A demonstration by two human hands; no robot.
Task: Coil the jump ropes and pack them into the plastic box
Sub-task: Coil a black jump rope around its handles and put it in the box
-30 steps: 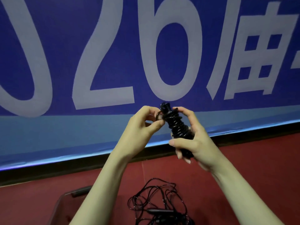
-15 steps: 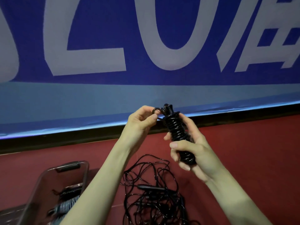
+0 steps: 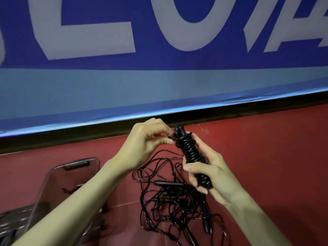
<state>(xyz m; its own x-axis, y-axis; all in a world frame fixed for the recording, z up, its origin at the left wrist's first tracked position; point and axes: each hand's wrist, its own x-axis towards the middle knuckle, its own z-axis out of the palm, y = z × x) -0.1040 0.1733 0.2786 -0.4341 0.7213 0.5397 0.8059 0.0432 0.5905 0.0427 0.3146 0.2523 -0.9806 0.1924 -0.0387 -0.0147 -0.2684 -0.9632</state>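
A: Glossy, smooth black plastic cord is seen wound on the coiled black jump rope bundle (image 3: pixel 192 157).

B: The clear smoky plastic box (image 3: pixel 58 176) is shown shiny; the red floor (image 3: pixel 266 148) is rendered matt.

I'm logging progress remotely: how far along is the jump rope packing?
Done: rope already seems to lie in the plastic box, blurred. In hand: the right hand grips a wound rope bundle while the left hand pinches its loose end. Left: the tangled rope pile on the red floor.
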